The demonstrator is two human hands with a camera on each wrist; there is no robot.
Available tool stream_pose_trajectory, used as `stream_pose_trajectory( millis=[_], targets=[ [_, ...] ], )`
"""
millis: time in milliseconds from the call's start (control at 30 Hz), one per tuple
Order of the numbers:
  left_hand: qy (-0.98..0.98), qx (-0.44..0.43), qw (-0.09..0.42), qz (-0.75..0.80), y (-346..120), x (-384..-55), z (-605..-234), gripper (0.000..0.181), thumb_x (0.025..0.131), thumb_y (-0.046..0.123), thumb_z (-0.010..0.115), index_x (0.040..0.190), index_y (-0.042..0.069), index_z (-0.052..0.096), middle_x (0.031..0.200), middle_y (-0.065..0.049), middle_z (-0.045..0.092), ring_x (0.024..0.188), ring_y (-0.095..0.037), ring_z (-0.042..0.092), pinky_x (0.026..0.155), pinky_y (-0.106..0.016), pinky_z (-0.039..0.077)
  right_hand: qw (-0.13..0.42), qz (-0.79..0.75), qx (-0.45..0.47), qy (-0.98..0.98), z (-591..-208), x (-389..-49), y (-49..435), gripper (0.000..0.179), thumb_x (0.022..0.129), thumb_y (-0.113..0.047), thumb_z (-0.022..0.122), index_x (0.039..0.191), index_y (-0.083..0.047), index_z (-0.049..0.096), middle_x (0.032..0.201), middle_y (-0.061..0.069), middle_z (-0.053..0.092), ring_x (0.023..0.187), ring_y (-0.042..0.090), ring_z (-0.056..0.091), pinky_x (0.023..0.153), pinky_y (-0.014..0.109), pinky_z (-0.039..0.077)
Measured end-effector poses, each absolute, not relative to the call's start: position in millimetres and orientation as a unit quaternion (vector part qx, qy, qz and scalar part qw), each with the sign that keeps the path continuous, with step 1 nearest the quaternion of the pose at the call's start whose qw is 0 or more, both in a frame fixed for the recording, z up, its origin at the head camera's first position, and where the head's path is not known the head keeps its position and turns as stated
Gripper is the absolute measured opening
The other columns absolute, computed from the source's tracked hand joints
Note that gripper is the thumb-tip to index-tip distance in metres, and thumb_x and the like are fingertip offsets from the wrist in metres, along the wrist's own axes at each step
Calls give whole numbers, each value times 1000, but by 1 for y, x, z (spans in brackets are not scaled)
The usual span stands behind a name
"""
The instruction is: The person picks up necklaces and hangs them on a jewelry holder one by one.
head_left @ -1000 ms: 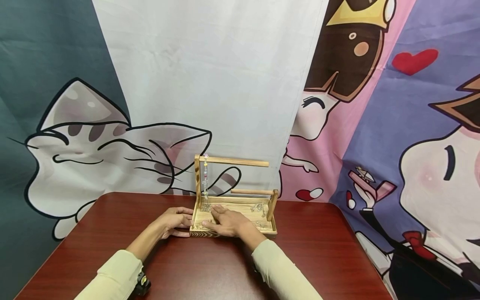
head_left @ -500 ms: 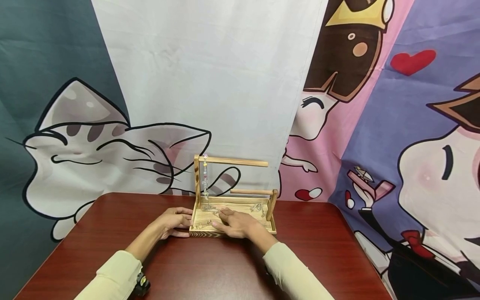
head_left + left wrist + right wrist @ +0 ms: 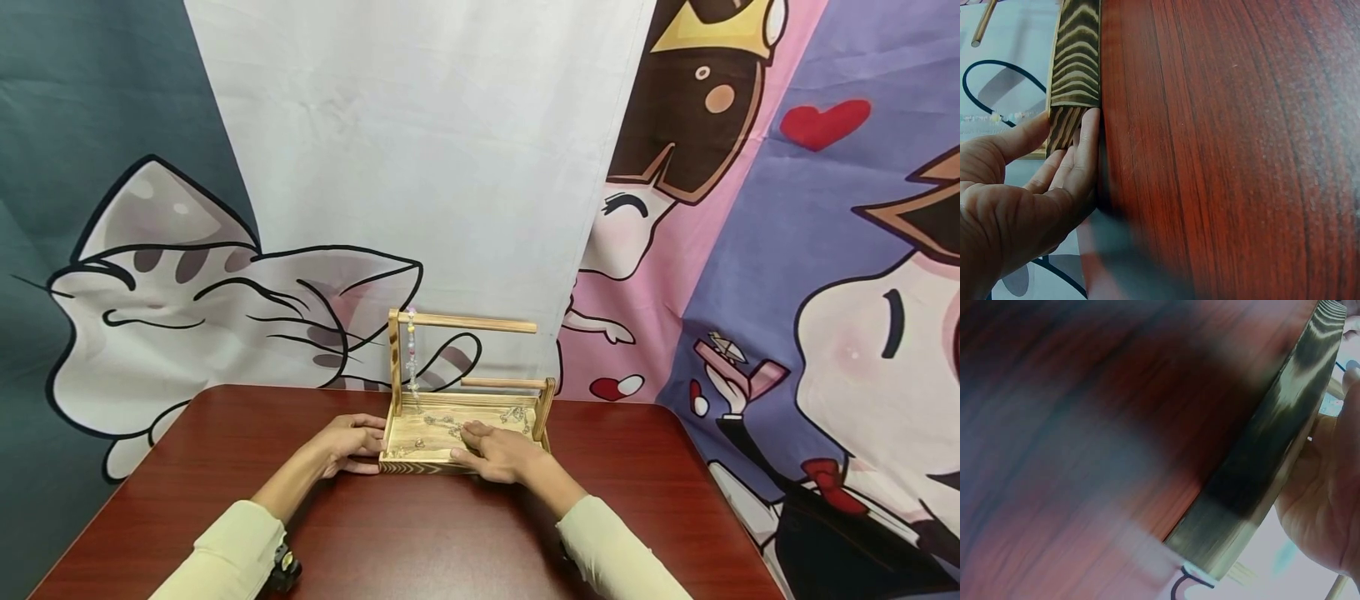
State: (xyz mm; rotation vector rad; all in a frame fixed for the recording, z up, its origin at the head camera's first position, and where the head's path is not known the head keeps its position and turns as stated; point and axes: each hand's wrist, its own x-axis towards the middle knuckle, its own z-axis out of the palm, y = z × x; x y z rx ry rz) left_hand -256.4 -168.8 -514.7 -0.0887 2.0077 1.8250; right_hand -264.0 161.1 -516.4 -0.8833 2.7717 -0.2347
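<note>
A wooden jewelry stand [image 3: 420,468] has a shallow tray, an upper bar and a lower bar. My left hand [image 3: 351,446] holds its left end; in the left wrist view the thumb is at the rim and the fingers [image 3: 1087,134] are against the end wall. Over the tray's right half my right hand [image 3: 498,454] lies flat, fingers straight, touching a thin chain [image 3: 448,423]. More fine chains [image 3: 517,412] lie at the tray's back right, with others [image 3: 408,448] at the front left. A beaded strand [image 3: 412,354] hangs from the upper bar's left end.
The stand rests on a reddish-brown wooden table [image 3: 390,533]. Close behind the table hangs a printed cloth backdrop [image 3: 450,167] with cartoon figures. The upper bar [image 3: 472,322] extends rightward above the tray from its left post.
My right hand has slid rightward across the tray, and a chain has spread out to the right with it. The beaded strand sways slightly. My left hand stays at the tray's end.
</note>
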Motion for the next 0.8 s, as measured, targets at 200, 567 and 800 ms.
stream_pose_trajectory(
  millis=[200, 567, 800],
  targets=[
    [723, -29, 212, 657, -168, -257, -516, 62, 98, -7, 67, 157, -13, 47, 153, -35, 58, 101, -20, 76, 85, -48, 72, 104, -93, -310, 941, -520, -263, 174, 81, 118, -68, 27, 172, -10, 46, 181, 11, 44, 168, 30, 42, 138, 50, 40],
    [723, -28, 214, 657, -171, -258, -516, 63, 100, -7, 65, 159, -13, 45, 156, -37, 56, 103, -21, 76, 86, -49, 72, 62, -191, -332, 922, -529, -272, 180, 63, 121, -52, 41, 161, -8, 63, 168, 17, 60, 162, 35, 52, 136, 56, 41],
    [723, -31, 215, 656, -170, -257, -514, 64, 99, -7, 67, 159, -12, 45, 155, -36, 57, 101, -20, 76, 85, -49, 72, 13, -276, -341, 899, -536, -284, 185, 41, 114, -37, 68, 141, -9, 79, 146, 12, 78, 141, 30, 72, 123, 50, 57]
  ],
)
